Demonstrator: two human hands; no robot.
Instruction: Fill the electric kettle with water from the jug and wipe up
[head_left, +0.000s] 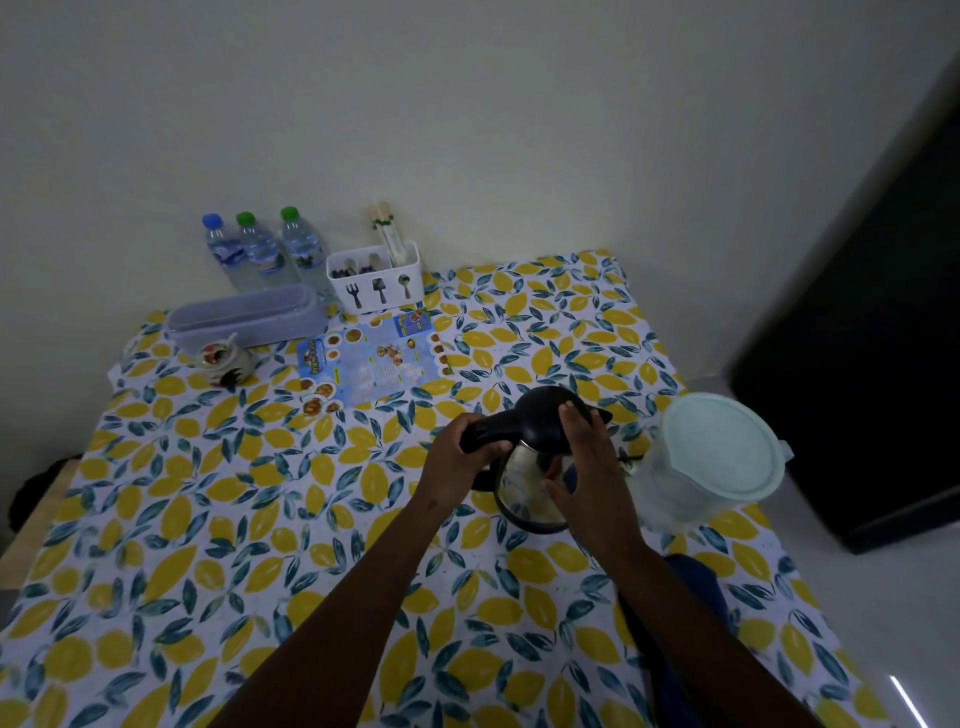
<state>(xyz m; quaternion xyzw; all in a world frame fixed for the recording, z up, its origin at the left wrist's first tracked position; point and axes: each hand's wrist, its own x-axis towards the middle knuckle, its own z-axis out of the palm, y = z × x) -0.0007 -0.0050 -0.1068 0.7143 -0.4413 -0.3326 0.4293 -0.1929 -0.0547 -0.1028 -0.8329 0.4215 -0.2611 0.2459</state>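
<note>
A steel electric kettle (524, 488) with a black lid and black handle stands on the lemon-print tablecloth (218, 519), right of centre. My left hand (457, 457) is wrapped around the black handle. My right hand (587, 467) rests on the kettle's right side, fingers on the black lid and thumb against the steel body. A clear plastic jug (711, 462) with a pale green lid stands just right of the kettle, near the table's right edge. A dark blue cloth (696, 582) lies beneath my right forearm.
Along the back wall stand three water bottles (260, 249), a white cutlery holder (376, 278) and a long lilac container (244, 317). A small ceramic pot (226, 358) and a blue menu card (371, 358) lie further forward. A dark cabinet (872, 338) stands to the right.
</note>
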